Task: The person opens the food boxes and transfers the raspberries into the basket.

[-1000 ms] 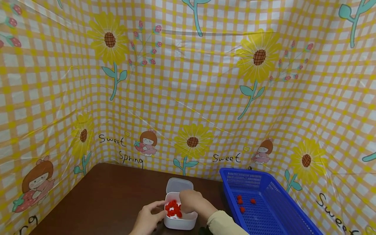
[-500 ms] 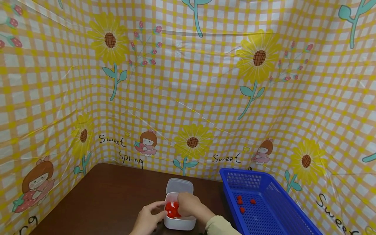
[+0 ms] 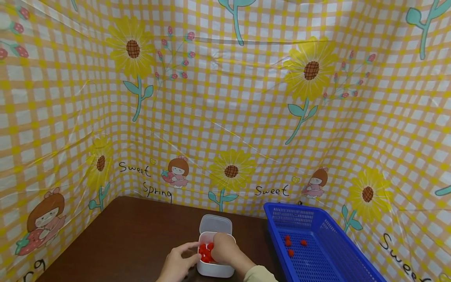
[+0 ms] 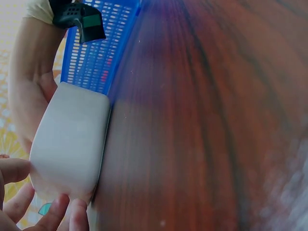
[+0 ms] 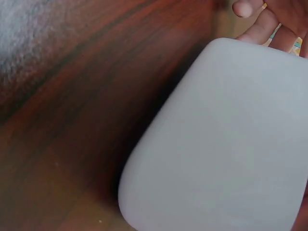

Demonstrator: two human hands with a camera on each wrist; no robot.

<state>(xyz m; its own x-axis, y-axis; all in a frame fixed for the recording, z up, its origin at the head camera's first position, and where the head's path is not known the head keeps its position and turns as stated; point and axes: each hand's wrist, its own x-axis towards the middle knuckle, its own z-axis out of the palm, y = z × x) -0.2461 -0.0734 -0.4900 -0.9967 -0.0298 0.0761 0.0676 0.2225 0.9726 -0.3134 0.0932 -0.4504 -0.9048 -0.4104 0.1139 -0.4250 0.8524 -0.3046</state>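
In the head view a white plastic box point(image 3: 215, 270) stands on the dark brown table, several small red pieces point(image 3: 206, 250) inside it. My left hand point(image 3: 177, 261) holds the box's left side, thumb and index finger at the rim. From the left wrist view, more fingers point(image 4: 57, 214) press the outer end wall. My right hand point(image 3: 225, 247) reaches down into the right half of the box, beside the red pieces. Its fingertips are hidden, so what they touch does not show. The right wrist view mostly holds the box's smooth outer wall point(image 5: 216, 139).
A translucent lid point(image 3: 215, 224) lies behind the box. To the right stands a blue perforated basket point(image 3: 318, 270) with several small red pieces point(image 3: 303, 243) in it. A checked sunflower cloth point(image 3: 225, 117) hangs around the table's back and sides.
My right hand has shifted slightly toward the front within the box, and its sleeve has moved lower. The red pieces in the box have changed their arrangement. My left hand stays in place.
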